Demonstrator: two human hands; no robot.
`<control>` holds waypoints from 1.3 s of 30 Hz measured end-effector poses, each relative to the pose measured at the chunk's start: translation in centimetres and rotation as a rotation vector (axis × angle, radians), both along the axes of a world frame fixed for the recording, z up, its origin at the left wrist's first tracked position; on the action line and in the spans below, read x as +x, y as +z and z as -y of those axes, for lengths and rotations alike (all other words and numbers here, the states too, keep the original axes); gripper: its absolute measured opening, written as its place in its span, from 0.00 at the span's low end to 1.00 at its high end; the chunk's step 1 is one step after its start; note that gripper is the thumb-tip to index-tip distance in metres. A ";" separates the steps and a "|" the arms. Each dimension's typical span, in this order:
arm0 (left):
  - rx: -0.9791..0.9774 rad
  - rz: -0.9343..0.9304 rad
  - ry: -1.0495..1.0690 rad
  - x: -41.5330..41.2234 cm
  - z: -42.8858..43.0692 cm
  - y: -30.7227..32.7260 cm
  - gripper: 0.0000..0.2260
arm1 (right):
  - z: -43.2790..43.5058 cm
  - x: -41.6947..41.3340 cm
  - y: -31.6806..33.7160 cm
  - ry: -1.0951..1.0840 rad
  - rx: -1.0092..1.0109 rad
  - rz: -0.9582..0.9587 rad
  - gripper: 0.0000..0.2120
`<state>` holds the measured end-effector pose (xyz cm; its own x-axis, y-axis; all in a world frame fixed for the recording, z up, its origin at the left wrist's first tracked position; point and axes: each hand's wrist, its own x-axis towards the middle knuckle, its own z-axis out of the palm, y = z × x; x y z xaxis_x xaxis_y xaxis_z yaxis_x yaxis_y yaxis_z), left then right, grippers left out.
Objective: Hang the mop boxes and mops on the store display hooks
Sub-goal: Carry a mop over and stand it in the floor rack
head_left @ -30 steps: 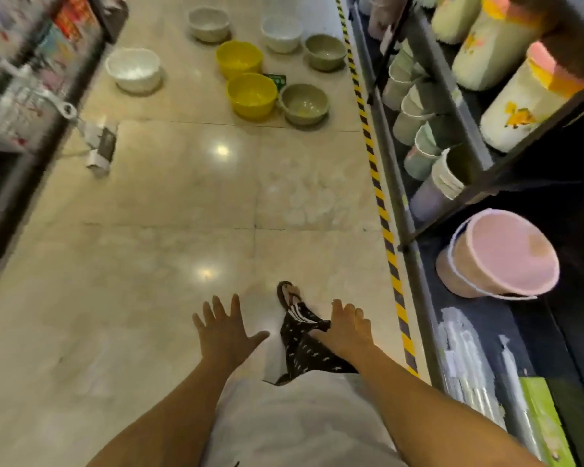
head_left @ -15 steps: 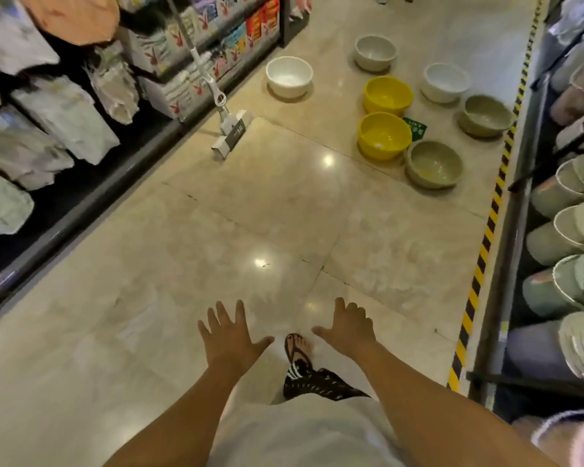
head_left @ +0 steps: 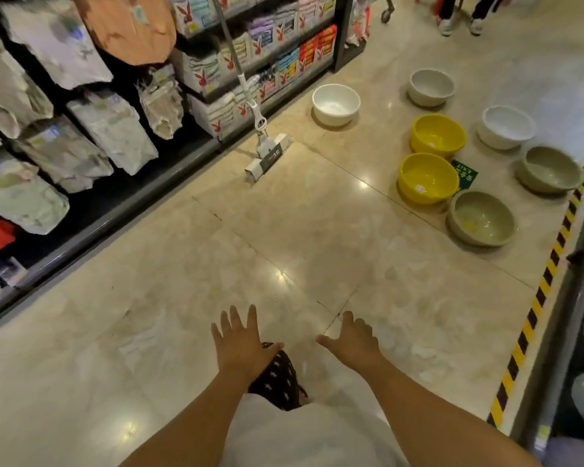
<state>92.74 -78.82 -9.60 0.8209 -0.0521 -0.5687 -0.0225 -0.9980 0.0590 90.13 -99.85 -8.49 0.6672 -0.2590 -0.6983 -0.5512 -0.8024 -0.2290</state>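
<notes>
A white flat mop (head_left: 267, 156) stands on the shop floor ahead. Its head rests on the tiles and its long handle (head_left: 235, 59) leans up against the left shelf unit. My left hand (head_left: 241, 342) and my right hand (head_left: 353, 340) are held out low in front of me, fingers spread, palms down, holding nothing. Both hands are well short of the mop, which is roughly two floor tiles away. No mop boxes or display hooks can be made out.
The left shelf unit (head_left: 91, 210) holds bagged clothing and stacked packs. Several plastic basins stand on the floor ahead right: white (head_left: 336, 104), yellow (head_left: 427, 176), olive (head_left: 481, 219). A yellow-black striped strip (head_left: 536, 311) edges the right shelving. Another person's legs (head_left: 459, 11) stand far ahead.
My view has swung left, from the right-hand shelves to the left shelf unit and the mop. The mop and basins now appear closer. Both hands stay spread and empty.
</notes>
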 end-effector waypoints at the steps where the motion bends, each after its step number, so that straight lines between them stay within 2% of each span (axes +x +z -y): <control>1: 0.014 -0.015 0.015 1.1 -0.3 -0.4 0.46 | -0.2 1.1 -0.3 0.017 0.002 -0.008 0.43; 8: 0.020 -0.004 0.038 12.9 -1.4 -2.4 0.47 | 0.0 13.2 -1.7 0.107 -0.051 -0.072 0.43; 15: -0.026 0.034 0.094 33.3 -3.4 -0.6 0.47 | -2.2 34.0 0.2 0.131 -0.062 -0.028 0.46; 20: 0.008 0.105 0.069 46.6 -5.8 1.5 0.46 | -5.6 47.6 1.5 0.133 -0.028 0.081 0.44; 26: 0.024 0.052 0.074 53.2 -6.6 1.4 0.46 | -8.6 54.5 0.9 0.249 -0.020 0.023 0.44; 32: 0.038 -0.014 0.136 58.1 -6.7 -0.5 0.46 | -5.9 60.7 -0.6 0.237 -0.015 -0.038 0.44; 39: 0.061 0.040 0.325 72.1 -5.2 -1.4 0.46 | -3.9 76.3 -1.5 0.315 -0.010 0.066 0.42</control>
<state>164.85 -73.62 -10.99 0.8106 0.2497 -0.5297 0.2968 -0.9549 0.0040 166.44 -95.95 -9.96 0.7598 -0.0390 -0.6490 -0.2595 -0.9334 -0.2477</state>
